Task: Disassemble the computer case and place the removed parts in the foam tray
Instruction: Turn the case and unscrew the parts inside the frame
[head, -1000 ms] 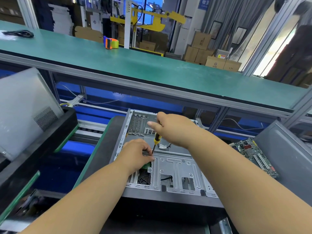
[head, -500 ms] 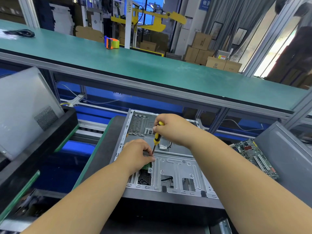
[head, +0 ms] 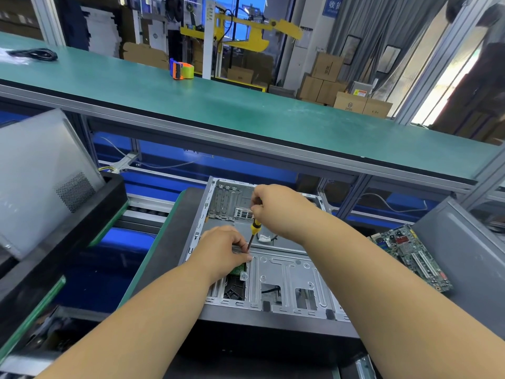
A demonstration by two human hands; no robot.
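Note:
The open grey computer case (head: pixel 289 272) lies flat in front of me, its metal drive bracket facing up. My right hand (head: pixel 276 209) grips the top of a yellow-and-black screwdriver (head: pixel 254 230) that stands nearly upright, its tip down at the bracket's left edge. My left hand (head: pixel 222 251) sits just left of the tip, fingers curled onto a small green circuit board (head: pixel 238 269) at the bracket's corner; most of the board is hidden under the hand. A removed motherboard (head: pixel 410 255) lies to the right on a grey foam tray (head: pixel 470 255).
A grey side panel (head: pixel 35 170) leans in a black tray (head: pixel 82 231) at left. A green shelf (head: pixel 218 105) overhangs the case and carries a tape dispenser (head: pixel 181 69) and a black cable (head: pixel 32 53). Cardboard boxes are stacked far behind.
My right hand has turned slightly on the screwdriver handle and shifted a little. The left hand and the screwdriver tip stay in the same spot.

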